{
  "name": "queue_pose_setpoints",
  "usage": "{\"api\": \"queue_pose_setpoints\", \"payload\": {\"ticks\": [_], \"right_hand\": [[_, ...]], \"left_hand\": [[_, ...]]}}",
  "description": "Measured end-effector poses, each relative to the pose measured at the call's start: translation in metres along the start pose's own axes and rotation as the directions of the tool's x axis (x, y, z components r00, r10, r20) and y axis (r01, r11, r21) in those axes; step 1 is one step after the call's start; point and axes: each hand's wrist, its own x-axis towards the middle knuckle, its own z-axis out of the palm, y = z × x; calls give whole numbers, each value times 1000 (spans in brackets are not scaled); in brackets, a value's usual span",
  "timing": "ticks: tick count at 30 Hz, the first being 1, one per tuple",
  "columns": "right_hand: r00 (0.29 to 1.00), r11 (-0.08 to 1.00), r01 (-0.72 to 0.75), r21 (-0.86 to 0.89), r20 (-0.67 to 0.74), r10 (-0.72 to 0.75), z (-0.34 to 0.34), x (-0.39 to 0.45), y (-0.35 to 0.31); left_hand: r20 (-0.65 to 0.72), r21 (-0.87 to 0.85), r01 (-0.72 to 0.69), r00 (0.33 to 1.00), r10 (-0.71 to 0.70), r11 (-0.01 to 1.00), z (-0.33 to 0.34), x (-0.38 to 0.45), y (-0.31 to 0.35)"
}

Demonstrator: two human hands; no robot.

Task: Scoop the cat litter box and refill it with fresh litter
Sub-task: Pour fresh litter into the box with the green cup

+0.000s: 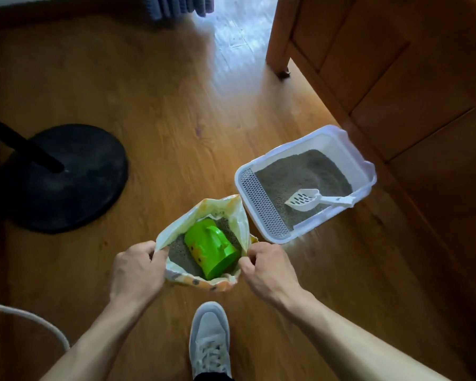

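A cream and orange litter bag stands open on the wooden floor in front of me. My left hand pinches its left rim and my right hand pinches its right rim, holding the mouth wide. Inside, a bright green cup lies on its side on grey litter. To the right sits the white litter box with grey litter in it and a perforated step along its near-left side. A white slotted scoop lies in the box, its handle resting on the near rim.
A black round stand base with a pole sits on the floor at left. Wooden furniture rises right behind the litter box. My grey shoe is just below the bag. A white curved rim shows at bottom left.
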Motion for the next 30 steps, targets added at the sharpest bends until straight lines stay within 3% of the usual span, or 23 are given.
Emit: {"api": "queue_pose_setpoints", "payload": {"ticks": [8,15,19,23,30], "right_hand": [[999,997,26,71,-20,-25,32,36,37],[999,994,32,102,32,-36,85,56,76],[993,991,102,86,44,-106,92,63,89],[984,989,148,-4,-97,-147,84,84,95],[974,995,96,30,-210,-88,77,88,93]], "left_hand": [[-49,69,-206,977,210,976,47,65,9],[-63,180,-243,964,258,953,121,85,-19],[-100,44,-268,957,271,962,148,83,-41],[-139,-54,-261,958,251,964,154,88,-63],[-135,-184,-189,977,165,965,170,93,-97]]}}
